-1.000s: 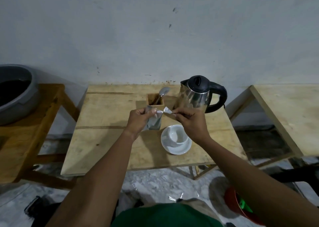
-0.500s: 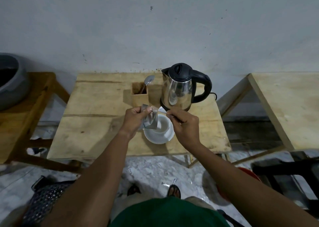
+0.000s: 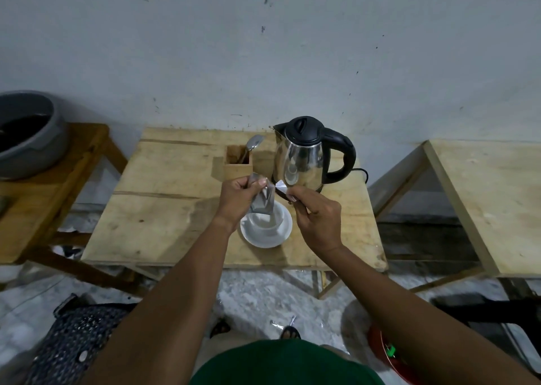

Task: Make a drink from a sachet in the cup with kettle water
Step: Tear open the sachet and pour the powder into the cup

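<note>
My left hand [image 3: 237,198] pinches the top of a silver sachet [image 3: 263,201], which hangs over the white cup [image 3: 268,222] on its white saucer [image 3: 265,239]. A small strip torn from the sachet [image 3: 281,186] is pinched in my right hand [image 3: 314,214], just right of the sachet. The steel kettle [image 3: 301,162] with black lid and handle stands directly behind the cup on the wooden table [image 3: 164,209]. A spoon [image 3: 253,144] leans in a wooden holder [image 3: 237,165] left of the kettle.
A grey pot [image 3: 25,132] sits on a wooden stand at the left. Another wooden table [image 3: 491,203] stands to the right. A red object [image 3: 386,352] lies on the floor beneath my right arm, a patterned bag [image 3: 70,340] at lower left.
Both hands with the sachet have come over the cup. The torn strip in my right hand has drawn apart from the sachet. The camera has tilted, shifting the scene.
</note>
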Action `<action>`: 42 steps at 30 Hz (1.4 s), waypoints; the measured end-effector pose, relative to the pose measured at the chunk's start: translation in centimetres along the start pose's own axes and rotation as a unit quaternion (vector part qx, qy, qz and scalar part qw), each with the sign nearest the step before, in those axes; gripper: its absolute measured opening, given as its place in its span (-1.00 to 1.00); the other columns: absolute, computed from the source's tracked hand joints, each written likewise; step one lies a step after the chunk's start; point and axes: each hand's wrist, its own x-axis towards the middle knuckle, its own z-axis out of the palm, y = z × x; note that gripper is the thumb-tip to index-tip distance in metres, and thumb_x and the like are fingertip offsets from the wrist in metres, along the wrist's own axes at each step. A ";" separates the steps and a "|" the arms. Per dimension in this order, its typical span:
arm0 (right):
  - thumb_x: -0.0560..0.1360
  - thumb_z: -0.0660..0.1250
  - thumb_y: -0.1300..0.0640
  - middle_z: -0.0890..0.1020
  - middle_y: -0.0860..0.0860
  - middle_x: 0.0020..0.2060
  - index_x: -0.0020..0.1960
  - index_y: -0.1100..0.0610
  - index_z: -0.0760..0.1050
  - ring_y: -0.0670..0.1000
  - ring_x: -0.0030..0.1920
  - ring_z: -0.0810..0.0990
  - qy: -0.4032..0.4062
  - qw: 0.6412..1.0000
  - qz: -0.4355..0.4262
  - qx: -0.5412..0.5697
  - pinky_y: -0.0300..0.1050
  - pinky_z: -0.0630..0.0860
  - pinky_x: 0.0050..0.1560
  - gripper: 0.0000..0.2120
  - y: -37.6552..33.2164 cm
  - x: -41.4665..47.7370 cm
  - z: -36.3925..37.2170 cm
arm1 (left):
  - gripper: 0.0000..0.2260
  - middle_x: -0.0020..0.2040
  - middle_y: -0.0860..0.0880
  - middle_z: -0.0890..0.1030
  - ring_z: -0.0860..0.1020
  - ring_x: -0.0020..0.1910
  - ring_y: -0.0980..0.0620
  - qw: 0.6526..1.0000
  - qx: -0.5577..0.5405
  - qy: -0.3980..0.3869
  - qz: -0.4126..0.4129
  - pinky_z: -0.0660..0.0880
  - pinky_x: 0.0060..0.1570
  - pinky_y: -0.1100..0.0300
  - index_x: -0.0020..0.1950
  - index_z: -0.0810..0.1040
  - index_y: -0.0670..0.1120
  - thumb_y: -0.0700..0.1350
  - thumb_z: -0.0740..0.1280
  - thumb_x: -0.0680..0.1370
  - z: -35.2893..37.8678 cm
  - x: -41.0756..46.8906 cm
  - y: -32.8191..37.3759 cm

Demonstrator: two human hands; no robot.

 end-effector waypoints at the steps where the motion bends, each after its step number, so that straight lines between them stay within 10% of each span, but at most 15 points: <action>1: 0.42 0.42 0.49 0.74 0.05 -0.14 -0.03 0.24 0.68 -0.01 -0.16 0.70 0.000 1.000 -0.004 -0.003 -0.20 0.60 -0.14 -0.77 0.1 0.0 -0.3 | -0.91 -0.26 -0.09 0.64 0.55 -0.29 0.07 1.000 0.002 -0.001 0.004 0.54 -0.21 0.20 -0.17 0.70 -0.16 -0.18 0.45 0.51 0.3 0.0 0.1; 17: 0.49 0.42 0.40 0.73 0.04 -0.17 -0.03 0.24 0.68 -0.04 -0.22 0.67 0.099 0.995 0.000 -0.017 -0.24 0.57 -0.22 -0.88 -0.4 2.0 -4.7 | -0.88 -0.32 0.01 0.58 0.49 -0.33 0.14 0.995 0.071 0.058 0.029 0.50 -0.26 0.27 -0.23 0.66 -0.08 -0.09 0.47 0.50 -2.2 1.2 2.6; 22: 0.51 0.44 0.24 0.74 -0.04 -0.18 -0.01 0.13 0.71 -0.15 -0.19 0.66 0.004 0.973 0.229 -0.003 -0.38 0.56 -0.13 -0.90 2.4 1.1 -3.5 | -0.86 -0.35 0.07 0.56 0.48 -0.36 0.21 0.995 0.043 0.051 0.071 0.46 -0.29 0.33 -0.18 0.63 -0.17 -0.11 0.47 0.49 -0.9 1.1 4.8; 27: 0.38 0.49 0.24 0.71 0.06 -0.27 -0.16 0.13 0.70 0.10 -0.15 0.70 -0.182 0.865 0.467 0.001 -0.05 0.64 -0.14 -0.95 6.7 -1.3 -1.6 | -0.80 -0.33 -0.01 0.55 0.48 -0.31 0.11 0.997 0.018 0.002 0.071 0.47 -0.24 0.24 -0.31 0.62 -0.15 -0.14 0.47 0.49 0.8 -1.0 3.6; 30: 0.37 0.51 0.23 0.70 0.14 0.03 0.15 0.19 0.66 0.16 0.09 0.64 -0.274 0.815 0.510 -0.027 -0.08 0.57 -0.03 -0.66 7.4 -2.2 -1.2 | -0.85 -0.25 -0.08 0.63 0.54 -0.26 0.06 0.999 0.004 -0.025 0.042 0.50 -0.23 0.16 -0.18 0.68 -0.19 -0.11 0.48 0.49 1.5 -2.1 2.1; 34: 0.42 0.47 0.17 0.52 0.14 0.31 0.43 0.07 0.44 0.19 0.24 0.55 -0.260 0.873 0.396 -0.118 0.05 0.51 0.18 -0.42 6.1 -3.4 -0.3 | -0.78 -0.14 -0.14 0.65 0.57 -0.17 0.01 0.998 -0.048 -0.029 -0.023 0.51 -0.16 0.15 -0.01 0.68 -0.30 -0.14 0.48 0.48 3.0 -3.1 -0.1; 36: 0.46 0.43 0.21 0.60 0.10 0.21 0.32 0.05 0.54 0.15 0.15 0.61 -0.202 0.889 0.410 0.016 0.02 0.58 0.08 -0.56 4.7 -3.9 0.4 | -0.80 -0.09 -0.16 0.67 0.61 -0.12 0.01 0.993 -0.106 -0.026 -0.049 0.56 -0.15 0.18 0.02 0.67 -0.30 -0.18 0.46 0.50 4.1 -3.5 -0.6; 40: 0.59 0.27 0.27 0.69 0.01 -0.05 0.11 0.06 0.57 0.01 -0.06 0.66 -0.115 0.657 0.598 0.444 -0.11 0.48 -0.09 -0.81 2.1 -4.0 1.2 | -0.91 -0.15 -0.05 0.73 0.69 -0.20 0.11 0.974 -0.200 -0.054 -0.087 0.59 -0.26 0.28 0.01 0.67 -0.17 -0.23 0.39 0.55 5.9 -4.3 -0.7; 42: 0.64 0.25 0.20 0.68 -0.03 -0.06 0.09 0.05 0.54 -0.02 -0.05 0.65 -0.084 0.612 0.602 0.505 -0.13 0.49 -0.08 -0.88 2.3 -4.5 1.3 | -0.89 -0.17 -0.04 0.73 0.70 -0.22 0.10 0.970 -0.214 -0.069 -0.092 0.58 -0.27 0.29 0.04 0.66 -0.18 -0.24 0.38 0.55 6.0 -4.5 -0.7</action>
